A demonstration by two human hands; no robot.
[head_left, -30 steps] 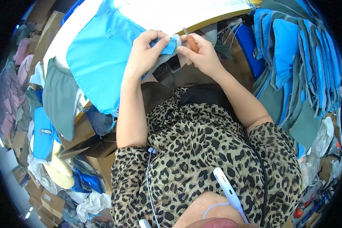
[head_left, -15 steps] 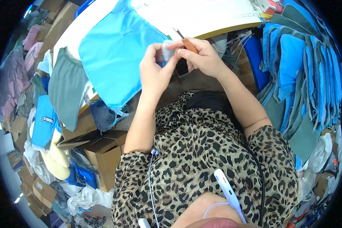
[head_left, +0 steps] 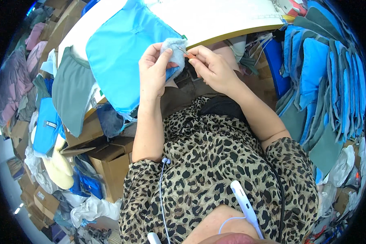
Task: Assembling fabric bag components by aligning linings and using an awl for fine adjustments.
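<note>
My left hand [head_left: 152, 75] grips a fluffy light grey-blue fabric piece [head_left: 175, 44] between thumb and fingers, with some blue cloth showing at its lower edge. In my right hand [head_left: 216, 70] is a seam ripper [head_left: 190, 55] with an orange-brown handle, mostly covered by my fingers. Its thin metal tip lies against the right side of the fluffy piece. Just behind my left hand, a large bright blue fabric panel [head_left: 120, 61] hangs over the edge of the white table [head_left: 219, 18].
A dark green cloth piece [head_left: 72, 87] hangs off the table at left. Stacked blue and green fabric pieces [head_left: 313, 73] drape at right, by a blue board [head_left: 275, 65]. An open cardboard box [head_left: 112, 175] stands at lower left. A red and white object [head_left: 293, 7] sits at the table's far right.
The fluffy fabric piece is now opened out and turned toward me. My left hand has moved slightly left; the seam ripper, earlier pointing up and away, now has its tip at the fabric.
</note>
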